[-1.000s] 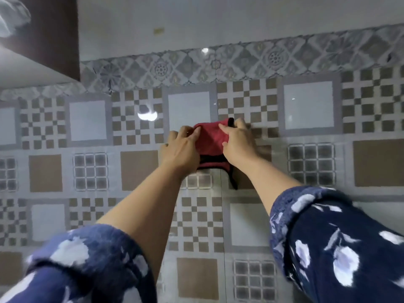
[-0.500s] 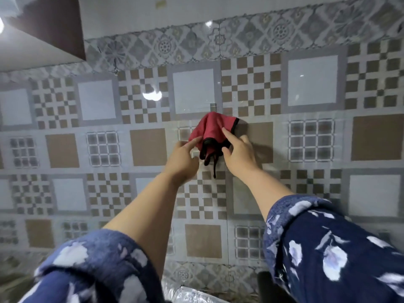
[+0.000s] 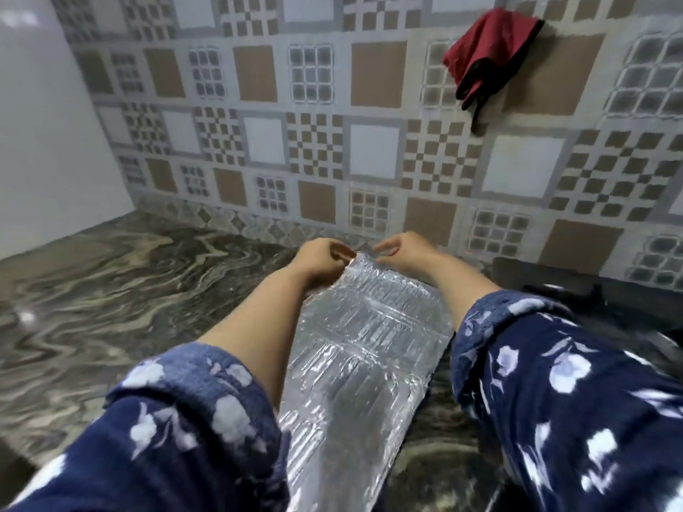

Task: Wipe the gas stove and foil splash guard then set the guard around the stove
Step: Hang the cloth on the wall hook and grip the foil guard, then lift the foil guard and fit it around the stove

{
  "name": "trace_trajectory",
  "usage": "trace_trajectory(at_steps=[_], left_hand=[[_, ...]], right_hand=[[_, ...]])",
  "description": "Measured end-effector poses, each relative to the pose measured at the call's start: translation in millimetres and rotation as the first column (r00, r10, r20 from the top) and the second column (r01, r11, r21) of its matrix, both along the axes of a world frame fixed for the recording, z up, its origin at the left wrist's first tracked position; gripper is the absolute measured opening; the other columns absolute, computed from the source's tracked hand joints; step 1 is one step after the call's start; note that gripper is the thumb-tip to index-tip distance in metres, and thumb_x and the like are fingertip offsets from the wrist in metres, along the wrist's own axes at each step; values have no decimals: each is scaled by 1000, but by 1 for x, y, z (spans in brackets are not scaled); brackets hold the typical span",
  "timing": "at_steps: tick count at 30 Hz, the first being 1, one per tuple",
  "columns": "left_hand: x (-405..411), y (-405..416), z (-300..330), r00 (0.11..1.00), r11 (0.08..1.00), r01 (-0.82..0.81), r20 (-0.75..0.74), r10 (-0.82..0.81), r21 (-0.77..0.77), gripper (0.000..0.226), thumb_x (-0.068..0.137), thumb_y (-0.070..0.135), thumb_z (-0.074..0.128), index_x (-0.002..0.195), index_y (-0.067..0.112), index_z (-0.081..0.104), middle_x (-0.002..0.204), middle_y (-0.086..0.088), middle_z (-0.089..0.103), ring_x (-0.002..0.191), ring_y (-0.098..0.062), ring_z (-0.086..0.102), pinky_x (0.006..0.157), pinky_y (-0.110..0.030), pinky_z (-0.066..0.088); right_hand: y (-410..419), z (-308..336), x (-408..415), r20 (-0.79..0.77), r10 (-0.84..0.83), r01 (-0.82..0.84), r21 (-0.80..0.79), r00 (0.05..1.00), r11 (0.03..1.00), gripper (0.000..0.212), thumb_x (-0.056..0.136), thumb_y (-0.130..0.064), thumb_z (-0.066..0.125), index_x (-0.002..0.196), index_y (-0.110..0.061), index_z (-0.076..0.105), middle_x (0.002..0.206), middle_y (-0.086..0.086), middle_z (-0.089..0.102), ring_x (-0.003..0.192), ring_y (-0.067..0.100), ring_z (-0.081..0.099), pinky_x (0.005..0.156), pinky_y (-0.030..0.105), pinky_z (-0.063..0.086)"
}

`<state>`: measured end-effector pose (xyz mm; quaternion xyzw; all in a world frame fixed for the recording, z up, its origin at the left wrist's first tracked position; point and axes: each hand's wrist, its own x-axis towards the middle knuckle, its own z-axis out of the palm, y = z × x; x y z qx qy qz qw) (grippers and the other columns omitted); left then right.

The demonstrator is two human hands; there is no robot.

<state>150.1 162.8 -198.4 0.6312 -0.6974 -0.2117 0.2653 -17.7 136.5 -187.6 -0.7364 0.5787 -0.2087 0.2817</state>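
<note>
A folded silver foil splash guard (image 3: 364,349) lies flat on the marbled counter, running from the near edge toward the wall. My left hand (image 3: 319,258) pinches its far left corner. My right hand (image 3: 401,253) hovers at the far right corner with its fingers curled over the edge; whether it grips is unclear. A red cloth with black trim (image 3: 484,57) hangs on the tiled wall at the upper right, away from both hands. The black gas stove (image 3: 591,308) shows only as a dark blurred shape at the right, mostly behind my right sleeve.
The dark swirled stone counter (image 3: 111,308) stretches to the left of the foil. A plain white side wall (image 3: 44,123) closes the left end. The patterned tile backsplash (image 3: 318,142) stands right behind the foil.
Both hands have let go of the red cloth, which stays hanging on the wall. They dropped to the counter and reached the far end of the foil guard. The view tilted down.
</note>
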Motion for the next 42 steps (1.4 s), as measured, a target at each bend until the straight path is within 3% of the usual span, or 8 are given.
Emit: trace_trajectory(at_steps=[6, 10, 17, 23, 29, 36, 39, 42], left_hand=[[88, 71, -82, 981, 957, -192, 44, 187, 218, 36, 87, 2, 49, 117, 13, 67, 122, -9, 68, 116, -21, 61, 100, -26, 44], [133, 113, -126, 936, 898, -353, 91, 341, 262, 39, 88, 2, 50, 122, 15, 64, 131, -5, 62, 121, -20, 56, 89, -16, 37], [177, 150, -184, 817, 776, -577, 198, 542, 256, 31, 91, 40, 53, 121, 36, 61, 128, -4, 57, 122, -29, 51, 102, -45, 43], [175, 159, -199, 768, 741, -640, 197, 609, 206, 38, 91, 40, 56, 129, 38, 54, 131, 9, 52, 126, -18, 40, 106, -44, 29], [171, 161, -195, 755, 723, -655, 163, 635, 220, 47, 86, 37, 64, 131, 39, 51, 129, 6, 53, 127, -19, 40, 107, -45, 27], [189, 159, -160, 706, 700, -695, -29, 708, 166, 31, 91, 29, 61, 115, 47, 63, 110, 15, 67, 93, -10, 60, 76, -32, 46], [206, 158, -125, 690, 690, -717, -40, 723, 103, 31, 90, 17, 61, 102, 44, 70, 91, 24, 65, 76, 4, 59, 74, -31, 49], [223, 158, -94, 702, 703, -709, -41, 711, 53, 41, 87, 7, 61, 87, 46, 71, 95, 20, 69, 87, -8, 67, 79, -33, 54]], right_hand=[[34, -76, 77, -97, 218, -202, 151, 971, 968, 32, 90, -15, 63, 121, -12, 65, 106, 7, 68, 88, 18, 61, 64, 19, 41], [44, -127, 122, -145, 342, -309, 209, 928, 928, 29, 89, -13, 64, 118, -14, 66, 120, 11, 66, 109, 24, 61, 84, 26, 42], [36, -176, 189, -298, 513, -482, 174, 805, 859, 30, 89, -35, 61, 119, -31, 65, 127, 2, 63, 116, 23, 57, 98, 32, 44], [16, -202, 230, -448, 603, -653, 54, 660, 755, 31, 92, -38, 56, 122, -39, 59, 133, -2, 50, 124, 23, 45, 110, 51, 28], [-1, -192, 247, -423, 653, -690, 85, 628, 719, 12, 89, -32, 62, 98, -30, 69, 107, -3, 64, 110, 19, 52, 103, 42, 39], [-2, -144, 248, -214, 681, -683, 76, 700, 726, 7, 86, -18, 69, 82, -20, 74, 81, -5, 67, 78, 11, 61, 75, 27, 48], [-10, -113, 248, -199, 683, -695, 14, 703, 719, 12, 81, -17, 74, 92, -15, 76, 86, -1, 71, 82, 10, 63, 77, 24, 49], [-21, -87, 242, -274, 639, -671, -32, 718, 741, 15, 79, -25, 76, 93, -20, 77, 92, -1, 74, 87, 11, 65, 78, 24, 48]])
